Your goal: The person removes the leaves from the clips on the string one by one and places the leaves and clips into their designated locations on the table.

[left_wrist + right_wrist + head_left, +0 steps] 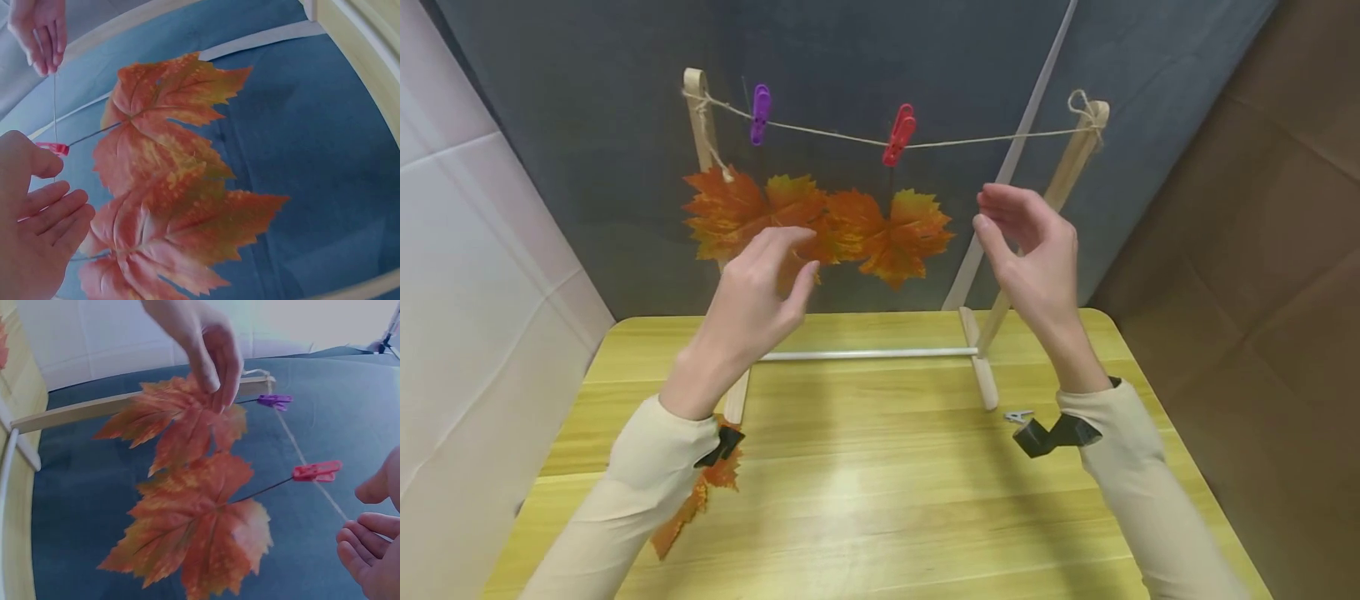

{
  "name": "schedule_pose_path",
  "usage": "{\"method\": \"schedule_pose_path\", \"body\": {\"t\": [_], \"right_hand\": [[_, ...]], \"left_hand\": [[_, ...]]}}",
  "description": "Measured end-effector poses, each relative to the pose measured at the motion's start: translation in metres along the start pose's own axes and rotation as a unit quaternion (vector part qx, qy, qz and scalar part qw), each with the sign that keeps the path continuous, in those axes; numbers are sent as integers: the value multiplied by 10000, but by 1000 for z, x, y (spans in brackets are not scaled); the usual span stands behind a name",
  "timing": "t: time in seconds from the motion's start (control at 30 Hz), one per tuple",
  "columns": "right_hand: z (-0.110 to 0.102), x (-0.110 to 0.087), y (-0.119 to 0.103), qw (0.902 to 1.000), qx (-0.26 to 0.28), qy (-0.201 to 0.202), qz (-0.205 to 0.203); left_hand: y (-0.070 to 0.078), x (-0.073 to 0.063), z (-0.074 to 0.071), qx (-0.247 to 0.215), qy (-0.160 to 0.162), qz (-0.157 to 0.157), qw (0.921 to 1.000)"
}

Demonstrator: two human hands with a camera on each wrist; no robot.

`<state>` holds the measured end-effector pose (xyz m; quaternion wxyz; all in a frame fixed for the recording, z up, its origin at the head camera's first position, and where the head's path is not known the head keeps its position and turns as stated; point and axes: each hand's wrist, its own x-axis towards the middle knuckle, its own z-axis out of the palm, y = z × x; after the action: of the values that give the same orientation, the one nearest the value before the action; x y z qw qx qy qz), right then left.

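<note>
Across the lower part of the head view spreads a yellow wood-grain table, and on it stands a pale wooden frame with a thin beige string tied between its two posts. From the string hang a broad orange-yellow maple leaf on the left and a second orange-yellow maple leaf beside it, their edges overlapping. More orange leaf material lies on the table, partly hidden by the left sleeve. The left hand is before the left hanging leaf, its fingers loosely curved and grasping nothing; whether it brushes the leaf I cannot tell. The right hand, likewise relaxed and holding nothing, is to the right of both leaves, near the right post. A purple plastic clothespin and a red plastic clothespin grip the stems. A small grey clip lies near the right wrist. Two leaves seem pegged; hanging another would call for picking up leaf and clip.
</note>
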<state>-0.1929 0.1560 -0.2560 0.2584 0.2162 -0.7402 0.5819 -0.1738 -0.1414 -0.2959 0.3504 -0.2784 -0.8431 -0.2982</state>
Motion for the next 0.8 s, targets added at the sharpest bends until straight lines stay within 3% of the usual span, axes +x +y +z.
{"method": "schedule_pose_path", "body": {"t": [0.37, 0.63, 0.8], "right_hand": [[12, 26, -19, 9993, 266, 110, -258], [17, 44, -32, 9995, 262, 95, 113], [23, 54, -37, 9997, 212, -6, 117]], "left_hand": [[3, 22, 9, -115, -136, -74, 9998], [5, 43, 21, -165, -264, -176, 9994], [9, 58, 28, -174, -392, -333, 9985]]}}
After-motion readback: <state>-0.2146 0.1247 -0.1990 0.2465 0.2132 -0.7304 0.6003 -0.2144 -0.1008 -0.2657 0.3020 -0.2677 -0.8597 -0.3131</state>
